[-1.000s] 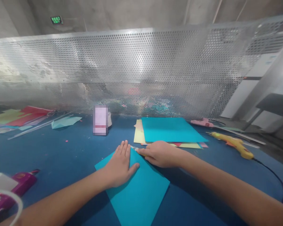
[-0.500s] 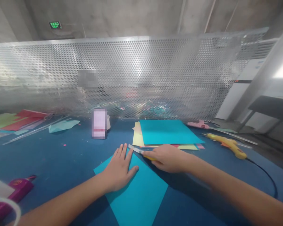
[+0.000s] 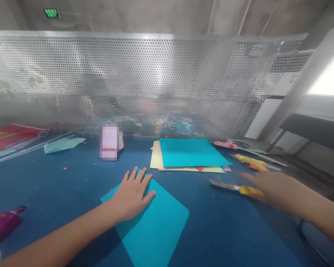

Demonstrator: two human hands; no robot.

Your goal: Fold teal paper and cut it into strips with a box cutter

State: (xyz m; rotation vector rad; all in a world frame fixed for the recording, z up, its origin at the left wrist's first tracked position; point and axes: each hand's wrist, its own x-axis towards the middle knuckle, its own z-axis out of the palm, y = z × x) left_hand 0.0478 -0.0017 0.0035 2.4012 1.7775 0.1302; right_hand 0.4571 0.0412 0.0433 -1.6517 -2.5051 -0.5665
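Note:
A blue sheet of paper (image 3: 164,222) lies turned cornerwise on the dark blue table. My left hand (image 3: 133,193) rests flat on its upper left part, fingers spread. Off to the right, my right hand (image 3: 278,189) is closed around the yellow handle of a utility knife (image 3: 239,188), whose blade points left, away from the paper. Motion blurs this hand a little. Behind the sheet is a stack of coloured paper (image 3: 193,152) with a blue sheet on top.
A yellow glue gun (image 3: 249,161) and a pink one (image 3: 226,144) lie at the back right. A purple tool (image 3: 4,224) is at the left edge. A pixelated box (image 3: 109,142) stands before the perforated metal screen (image 3: 156,74).
My right hand has carried the knife from the paper's top corner out to the right. My left hand stays on the sheet. The whole view has shifted slightly.

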